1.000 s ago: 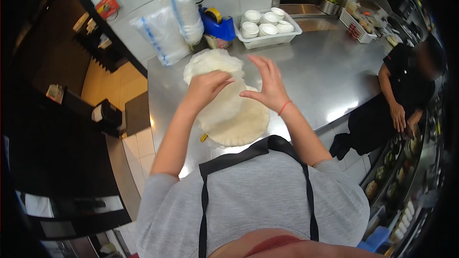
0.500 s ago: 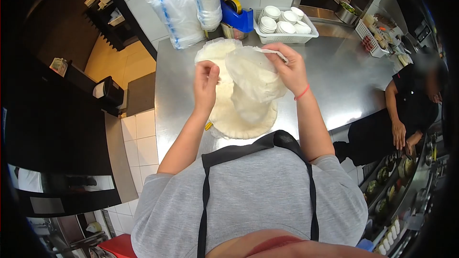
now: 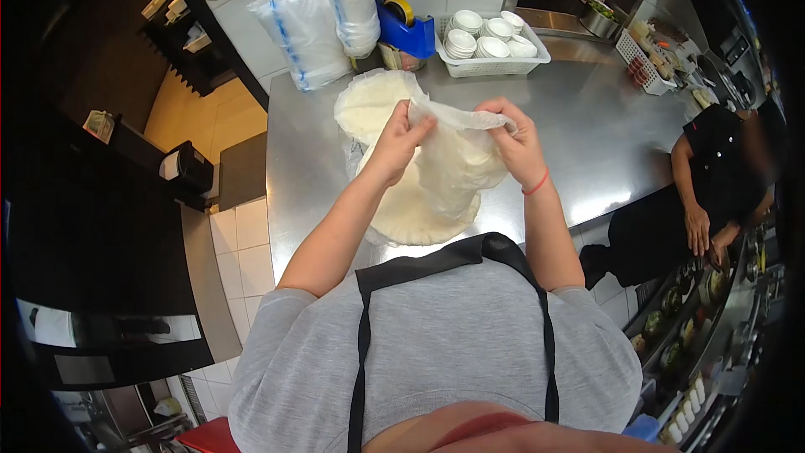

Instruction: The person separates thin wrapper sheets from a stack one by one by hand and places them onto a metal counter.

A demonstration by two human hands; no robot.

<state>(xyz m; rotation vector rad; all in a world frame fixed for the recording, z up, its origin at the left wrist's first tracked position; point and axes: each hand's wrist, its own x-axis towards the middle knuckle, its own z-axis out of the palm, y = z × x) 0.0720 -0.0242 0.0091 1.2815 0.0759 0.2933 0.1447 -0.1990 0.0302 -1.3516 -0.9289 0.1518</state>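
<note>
A thin, see-through plastic sheet (image 3: 457,147) hangs between my two hands, its upper edge bunched into a fold. My left hand (image 3: 401,141) pinches the left end of that edge. On the other end, the fingers of my right hand (image 3: 516,144) are closed; a red band circles that wrist. Below the plastic lies a flat, pale dough round (image 3: 419,222), partly covered by the hanging sheet. Another pale round (image 3: 369,109) lies farther back, with clear plastic around its rim.
At the back of the steel table (image 3: 587,126) stand clear plastic packs (image 3: 306,46), a blue tape dispenser (image 3: 408,29) and a white basket (image 3: 495,67) of small white cups. A co-worker (image 3: 704,176) in black stands at the right beside food containers (image 3: 671,319).
My left hand has moved right and up onto the plastic sheet's edge. The sheet, held only by my right hand before, is now stretched between both hands.
</note>
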